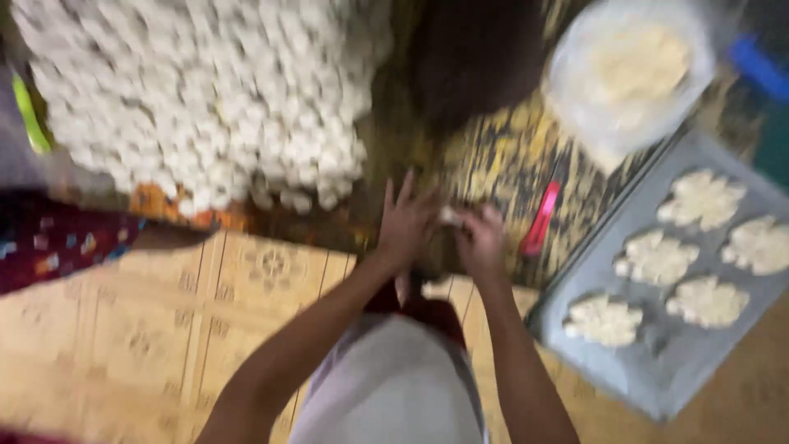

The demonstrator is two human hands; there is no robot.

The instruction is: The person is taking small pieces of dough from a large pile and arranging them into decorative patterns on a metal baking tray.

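Hands meet over the floor, straight out past the knee: left hand (408, 220) with its fingers fanned upward, right hand (481, 238) curled in toward it, and between them a small white dough bit (449, 216) pinched at the fingertips. Blur smears the view, so exactly which fingers close on it I cannot tell. Looks soft and very light, probably a little tacky, the sort of thing that dents under any squeeze. Best held by the edges with fingertips only, gently, no palm pressure.

Near right, a grey tray (625, 362) lies on the floor carrying five pale flower-shaped pieces (655, 256), spaced apart, none touching. Those look fragile too, likely to lose shape if lifted from one side; sliding fingers under the whole base would be safer.

Just beside the right hand, between it and the tray, lies a red tool (540, 219), long and narrow, on a patterned mat (501, 156).

Left of the hands, tan patterned flooring (148, 321) and a strip of dark printed cloth (57, 238).

Farther out, far left, a big heap (205, 90) of small white lumps, densely packed, touching each other all over. Far right, a clear bag (629, 70) holds a pale yellowish mass, well apart from the hands. A dark shape sits between heap and bag; what it is, I cannot tell.
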